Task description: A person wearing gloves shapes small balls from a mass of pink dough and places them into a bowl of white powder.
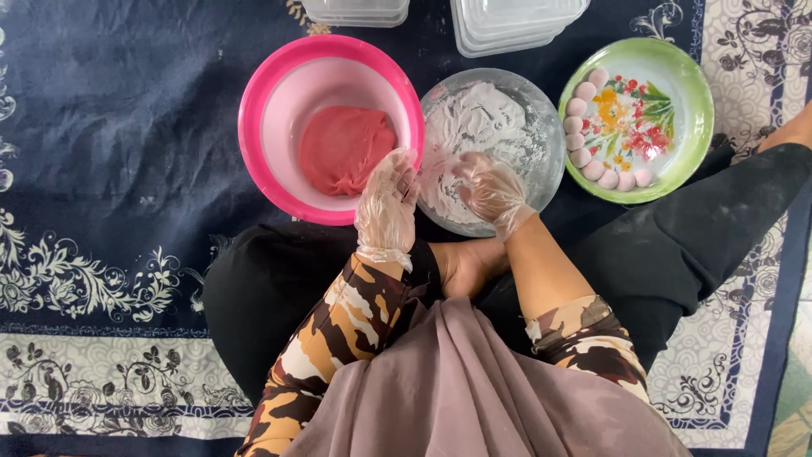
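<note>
Gloved hands over pink dough and flour

Closest to the lens, your mauve drape is falling down over your lap, with camouflage-patterned sleeves emerging on either side of it. You are sitting cross-legged in black trousers on a dark blue patterned mat.

Working left to right: a pink bowl is sitting on the mat, holding a lump of pink dough toward its near side. Your left hand, in a clear plastic glove, is hovering over the near rim of that bowl, fingers pressed loosely together and curling toward the dough's edge; whether they are touching it, you cannot tell.

Just beside it, a glass bowl is holding white flour. Your right hand, also gloved, is resting in the flour at the near side, fingers curling inward as if cupping something; what is inside is hidden.

Further right, a green floral plate is carrying a curved row of small pink balls along its left edge.

At the top, stacked clear plastic containers are sitting partly out of view.
</note>
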